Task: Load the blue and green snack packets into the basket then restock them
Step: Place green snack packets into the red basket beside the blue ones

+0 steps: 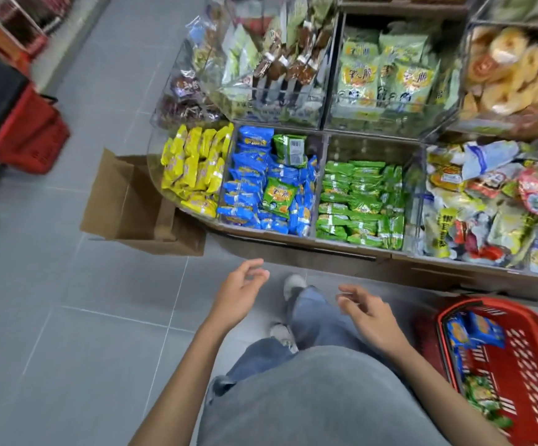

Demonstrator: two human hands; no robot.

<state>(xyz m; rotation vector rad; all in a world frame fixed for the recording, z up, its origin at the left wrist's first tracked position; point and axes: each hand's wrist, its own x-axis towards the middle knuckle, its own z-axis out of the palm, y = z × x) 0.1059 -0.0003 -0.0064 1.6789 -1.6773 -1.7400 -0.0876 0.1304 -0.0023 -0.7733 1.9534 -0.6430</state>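
**Both Hands Free in Front of the Display Stand**

We take the display stand (293,249) as our reference. In its front row, the blue snack packets (248,181) fill the second compartment from the left, and the green snack packets (361,201) fill the compartment directly to their right. Two stray green packets (278,196) lie on top of the blue pile, one at mid-depth and one towards the back. Yellow packets (196,169) occupy the stand's left-end compartment.

The basket (518,309) sits on the floor in front of the stand's right portion. It holds loaded blue packets (483,329) at the end nearer the stand and loaded green packets (480,394) farther from it.

The left hand (241,291) hovers in front of the stand, below the blue compartment. Its fingers are relaxed and loosely spread, and it holds nothing. The right hand (370,317) hovers beside it, nearer the basket, in the same state: slack and empty.

An open cardboard box (132,201) stands against the stand's left end. A second red basket (36,136), blurred, sits well to the stand's left.
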